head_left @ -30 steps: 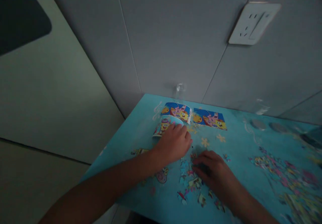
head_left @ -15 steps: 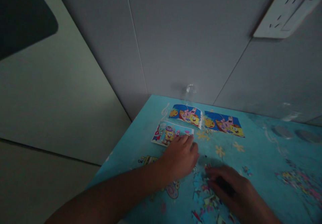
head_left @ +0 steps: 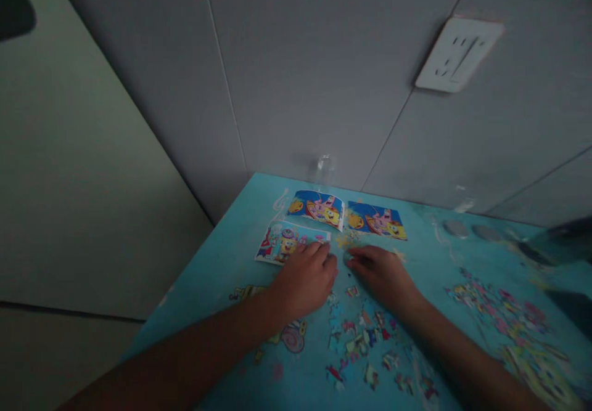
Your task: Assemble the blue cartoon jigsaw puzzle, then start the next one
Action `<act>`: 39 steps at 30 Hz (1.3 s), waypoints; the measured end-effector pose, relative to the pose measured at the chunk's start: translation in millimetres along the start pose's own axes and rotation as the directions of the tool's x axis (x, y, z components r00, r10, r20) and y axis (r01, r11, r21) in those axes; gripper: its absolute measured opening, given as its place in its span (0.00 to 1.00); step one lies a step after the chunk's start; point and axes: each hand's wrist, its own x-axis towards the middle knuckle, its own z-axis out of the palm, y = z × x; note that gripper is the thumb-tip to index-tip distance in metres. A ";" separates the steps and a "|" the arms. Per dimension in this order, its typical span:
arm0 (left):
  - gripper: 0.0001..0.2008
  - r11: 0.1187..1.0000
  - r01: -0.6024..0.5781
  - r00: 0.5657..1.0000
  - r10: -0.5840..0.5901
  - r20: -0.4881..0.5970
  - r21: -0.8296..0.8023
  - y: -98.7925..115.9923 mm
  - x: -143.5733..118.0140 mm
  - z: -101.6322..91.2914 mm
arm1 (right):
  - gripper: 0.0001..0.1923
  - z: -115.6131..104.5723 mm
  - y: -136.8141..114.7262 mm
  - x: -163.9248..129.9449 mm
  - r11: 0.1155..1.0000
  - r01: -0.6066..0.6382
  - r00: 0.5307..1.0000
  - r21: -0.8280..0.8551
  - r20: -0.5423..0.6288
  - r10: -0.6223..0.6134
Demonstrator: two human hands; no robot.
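Observation:
My left hand (head_left: 305, 278) lies palm down on the turquoise table (head_left: 222, 257), its fingertips on the near edge of a flat cartoon picture card (head_left: 282, 241). My right hand (head_left: 382, 272) rests flat on the table just to the right, fingers pointing left toward the card, holding nothing that I can see. Loose puzzle pieces (head_left: 361, 337) lie scattered on the table just below both hands. Two more cartoon cards, one on the left (head_left: 317, 206) and one on the right (head_left: 375, 219), lie side by side beyond my hands near the wall.
Another spread of puzzle pieces (head_left: 509, 318) lies at the right. A clear suction hook (head_left: 325, 167) is on the grey wall, and a white socket (head_left: 457, 53) higher up. The table's left edge drops to the floor. A dark object (head_left: 559, 244) sits at the far right.
The curled card under my left hand has been laid flat. My right hand moved up from the puzzle pieces to beside my left hand. The camera view shifted.

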 end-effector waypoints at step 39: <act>0.17 0.999 -0.034 0.998 0.036 0.052 -0.041 -3.4 -1.3 -6.8 | 0.13 -27.0 54.0 -68.1 0.999 0.018 0.995 -0.034 -0.096 -0.021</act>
